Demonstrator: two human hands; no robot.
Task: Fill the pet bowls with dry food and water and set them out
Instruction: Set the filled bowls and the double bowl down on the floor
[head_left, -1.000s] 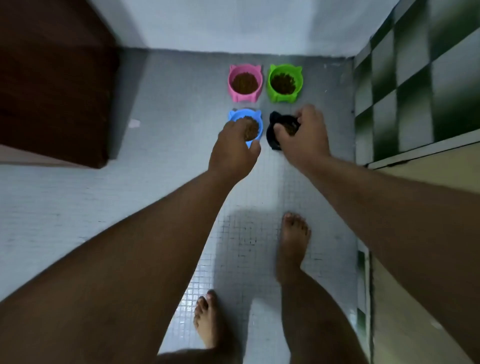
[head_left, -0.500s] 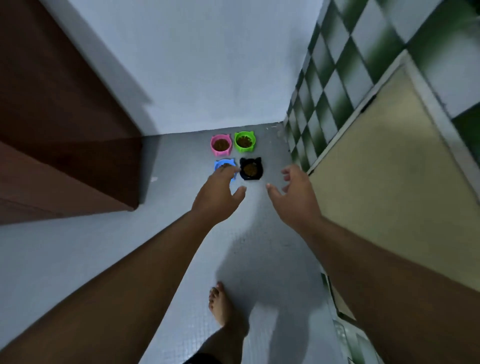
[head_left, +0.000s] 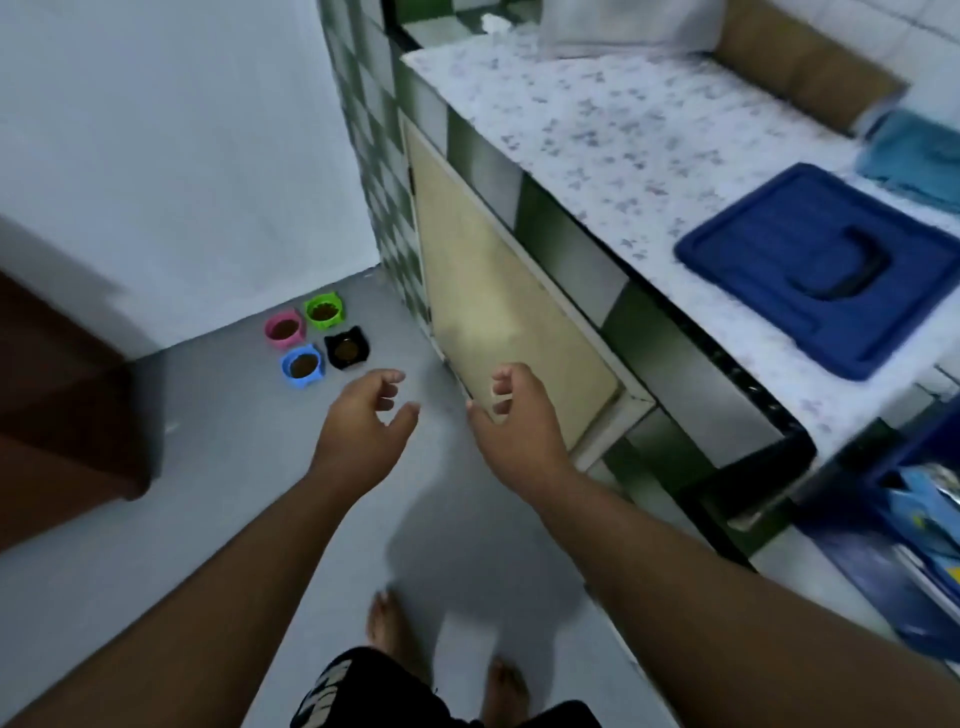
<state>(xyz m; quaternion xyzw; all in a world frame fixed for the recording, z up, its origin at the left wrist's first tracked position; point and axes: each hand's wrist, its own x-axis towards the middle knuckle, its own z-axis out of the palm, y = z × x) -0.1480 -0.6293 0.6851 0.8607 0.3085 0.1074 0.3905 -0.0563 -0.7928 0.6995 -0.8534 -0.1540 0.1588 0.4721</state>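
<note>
Four small cat-eared bowls stand in a square on the grey floor by the wall, each with brown dry food: a pink bowl (head_left: 283, 329), a green bowl (head_left: 323, 310), a blue bowl (head_left: 303, 366) and a black bowl (head_left: 346, 348). My left hand (head_left: 363, 428) hovers below and right of the bowls, fingers apart, holding nothing. My right hand (head_left: 519, 413) is beside it, in front of the cabinet door, also spread and empty. Neither hand touches a bowl.
A beige cabinet door (head_left: 498, 317) sits under a speckled counter (head_left: 623, 135) on the right. A dark blue lid (head_left: 815, 265) lies on the counter; blue bags (head_left: 914, 525) are at far right. A brown door (head_left: 62, 395) is on the left. My bare feet (head_left: 387, 623) stand on the floor.
Both hands let go of the blue and black bowls and drew back from them. The view rose and swung right, bringing the counter into sight.
</note>
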